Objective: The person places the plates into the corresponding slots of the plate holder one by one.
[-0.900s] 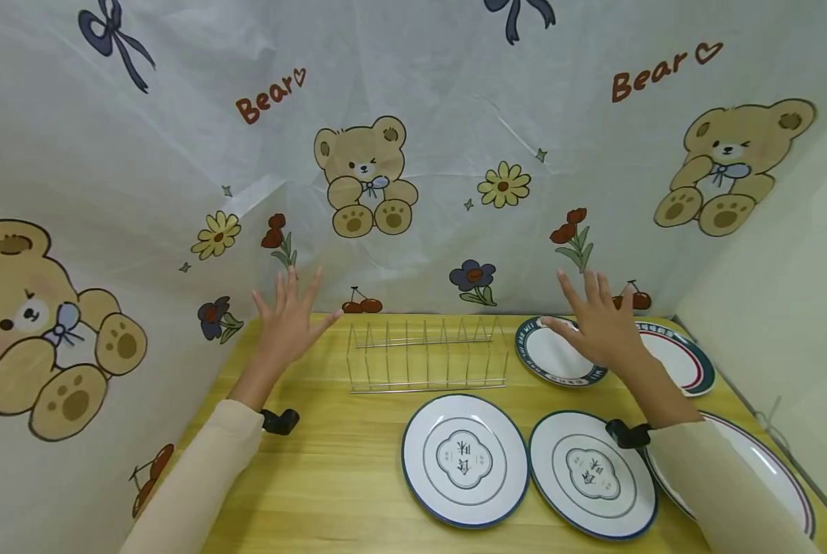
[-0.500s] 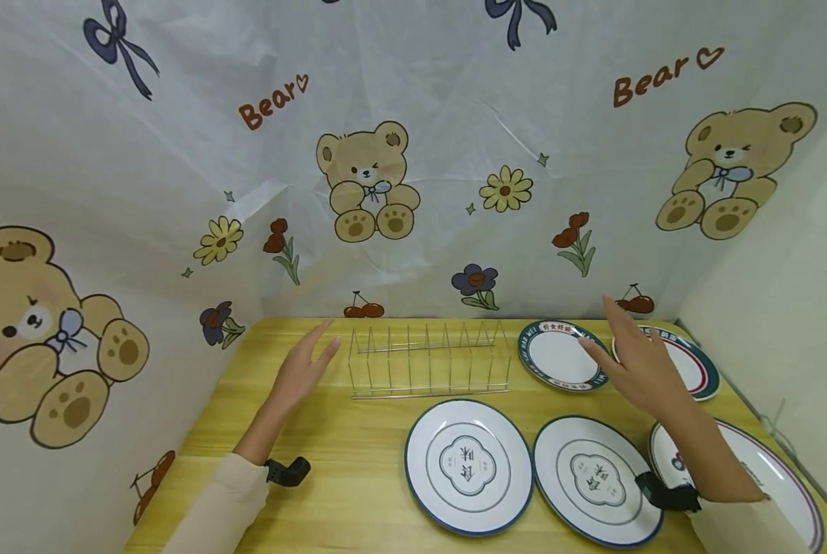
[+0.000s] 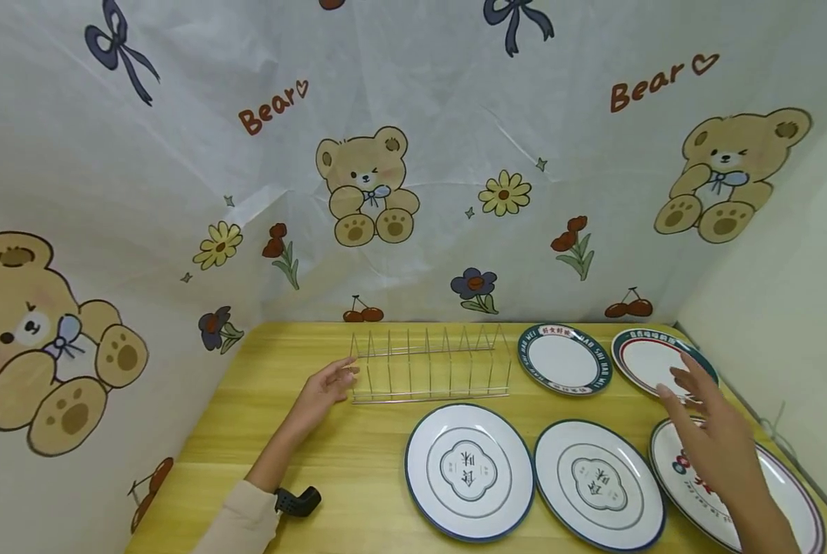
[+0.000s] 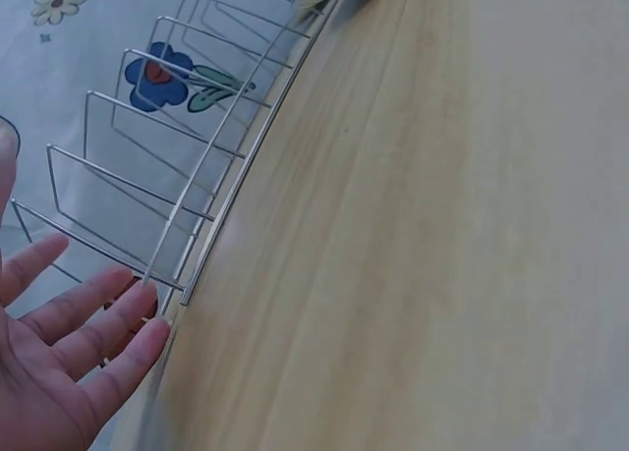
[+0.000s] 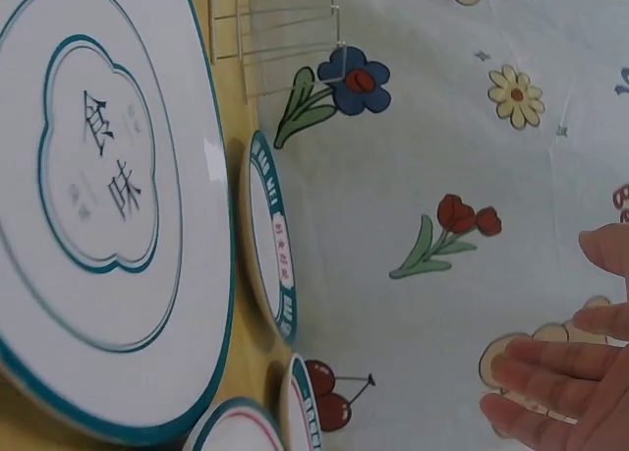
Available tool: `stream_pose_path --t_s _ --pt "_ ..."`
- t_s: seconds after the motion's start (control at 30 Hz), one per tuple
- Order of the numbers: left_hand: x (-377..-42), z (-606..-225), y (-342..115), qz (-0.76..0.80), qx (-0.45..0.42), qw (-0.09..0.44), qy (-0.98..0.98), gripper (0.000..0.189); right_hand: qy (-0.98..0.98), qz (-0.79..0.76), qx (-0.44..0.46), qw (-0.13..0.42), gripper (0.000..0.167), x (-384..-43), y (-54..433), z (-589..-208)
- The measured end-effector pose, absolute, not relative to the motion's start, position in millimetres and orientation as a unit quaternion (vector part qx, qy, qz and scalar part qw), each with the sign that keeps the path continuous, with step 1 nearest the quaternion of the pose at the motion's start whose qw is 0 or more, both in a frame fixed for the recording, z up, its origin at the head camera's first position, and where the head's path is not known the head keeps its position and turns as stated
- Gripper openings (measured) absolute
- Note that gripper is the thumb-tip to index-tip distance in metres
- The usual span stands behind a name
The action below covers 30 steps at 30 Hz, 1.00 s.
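Observation:
A wire dish rack (image 3: 430,373) stands at the back middle of the wooden table. My left hand (image 3: 325,394) is at the rack's left end, fingers loosely extended. In the left wrist view, the fingertips (image 4: 147,338) are right at the rack's end wires. My right hand (image 3: 714,431) hovers at the right with fingers spread, holding nothing. It overlaps an oval plate (image 3: 780,492) and the rim of a red-and-green-rimmed plate (image 3: 651,358) in the head view. In the right wrist view, the palm and fingers (image 5: 550,372) show bare.
Two blue-rimmed plates, one in the middle (image 3: 470,515) and one right of it (image 3: 596,523), lie before the rack. A green-rimmed plate (image 3: 565,360) lies right of the rack. A bear-print cloth (image 3: 441,254) hangs behind and left; a pale wall (image 3: 794,323) bounds the right.
Both hands have come down from raised, spread poses. The left hand has moved right to the rack's end; the right hand has moved right and back toward the body.

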State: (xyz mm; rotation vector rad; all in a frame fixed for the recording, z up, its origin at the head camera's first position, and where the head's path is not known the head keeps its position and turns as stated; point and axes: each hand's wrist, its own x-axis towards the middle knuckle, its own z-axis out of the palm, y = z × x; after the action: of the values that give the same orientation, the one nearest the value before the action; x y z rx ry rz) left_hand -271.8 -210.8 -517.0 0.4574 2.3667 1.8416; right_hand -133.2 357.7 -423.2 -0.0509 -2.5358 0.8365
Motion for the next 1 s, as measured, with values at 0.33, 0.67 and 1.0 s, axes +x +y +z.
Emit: stream_pose_path --t_s 0.33,0.67,1.0 --pt "-273.4 -535.5 -211.6 0.600 0.176 0.045 0.779 0.034 -0.828 0.375 -0.291 0.299 0.051 -97.1 387.2 -459.2" --pt "-277.8 -540.2 -212.6 0.638 0.167 0.044 0.750 0.028 -0.793 0.402 -0.377 0.258 0.057 -88.4 422.4 -486.7" --pt "-281.0 -547.5 -210.8 0.657 0.156 0.037 0.737 0.027 -0.800 0.404 -0.387 0.214 0.061 -83.2 447.7 -509.2"
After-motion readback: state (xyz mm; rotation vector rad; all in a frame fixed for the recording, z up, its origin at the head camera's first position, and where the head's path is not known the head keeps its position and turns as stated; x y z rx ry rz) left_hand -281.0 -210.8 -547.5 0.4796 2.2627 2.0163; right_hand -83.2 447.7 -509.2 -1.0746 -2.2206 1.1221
